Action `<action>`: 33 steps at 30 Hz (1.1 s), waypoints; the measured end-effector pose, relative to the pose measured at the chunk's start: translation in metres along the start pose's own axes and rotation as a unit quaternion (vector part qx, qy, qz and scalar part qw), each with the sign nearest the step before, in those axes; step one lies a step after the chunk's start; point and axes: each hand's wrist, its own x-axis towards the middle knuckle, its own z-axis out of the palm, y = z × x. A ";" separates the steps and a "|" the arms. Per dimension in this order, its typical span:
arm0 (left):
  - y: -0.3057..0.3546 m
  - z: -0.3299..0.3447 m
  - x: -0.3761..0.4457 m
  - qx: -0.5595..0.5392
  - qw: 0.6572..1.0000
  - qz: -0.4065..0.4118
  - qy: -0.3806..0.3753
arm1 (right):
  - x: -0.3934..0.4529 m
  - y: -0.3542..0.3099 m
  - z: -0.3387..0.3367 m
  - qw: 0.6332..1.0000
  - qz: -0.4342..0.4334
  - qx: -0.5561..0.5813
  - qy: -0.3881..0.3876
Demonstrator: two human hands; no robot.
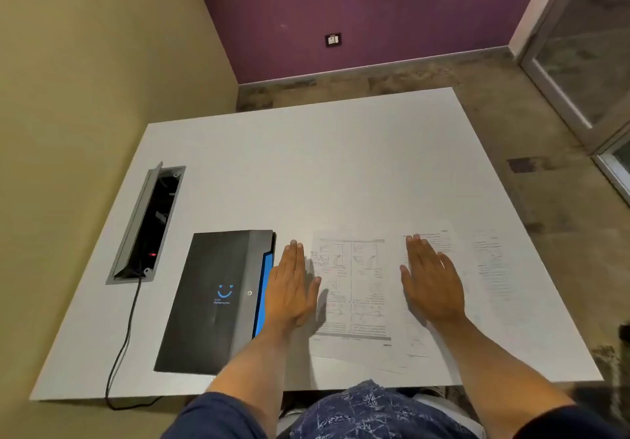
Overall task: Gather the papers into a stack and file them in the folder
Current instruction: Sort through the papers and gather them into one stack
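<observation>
Three printed sheets lie side by side near the front of the white table (306, 166): a diagram sheet (354, 288) in the middle, a text sheet (439, 244) to its right, and a faint sheet (494, 268) at the far right. A black folder (218, 295) with a blue inner edge and a smiley logo lies closed to the left. My left hand (289, 288) rests flat, fingers extended, between the folder and the diagram sheet. My right hand (433, 281) lies flat and open on the text sheet. Neither hand holds anything.
A grey cable box (146, 227) with its lid up is sunk into the table's left side, and a black cable (126, 336) runs from it over the front edge. A beige wall stands to the left and a glass door (586, 63) at the far right.
</observation>
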 end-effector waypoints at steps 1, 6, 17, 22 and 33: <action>0.002 0.001 -0.001 0.008 1.000 -0.002 -0.014 | -0.001 -0.003 0.000 1.000 0.001 0.006 -0.021; 0.009 0.007 -0.006 0.062 0.996 0.030 -0.053 | -0.005 -0.019 -0.005 0.985 0.115 0.072 -0.104; 0.022 0.020 0.005 -0.155 0.958 -0.198 -0.137 | 0.005 -0.041 0.003 0.913 0.286 0.200 -0.211; 0.019 0.022 0.011 -0.261 0.921 -0.260 -0.126 | 0.008 -0.047 0.005 0.879 0.316 0.288 -0.210; 0.026 0.026 0.009 -0.238 0.921 -0.283 -0.123 | 0.010 -0.044 0.005 0.862 0.300 0.368 -0.180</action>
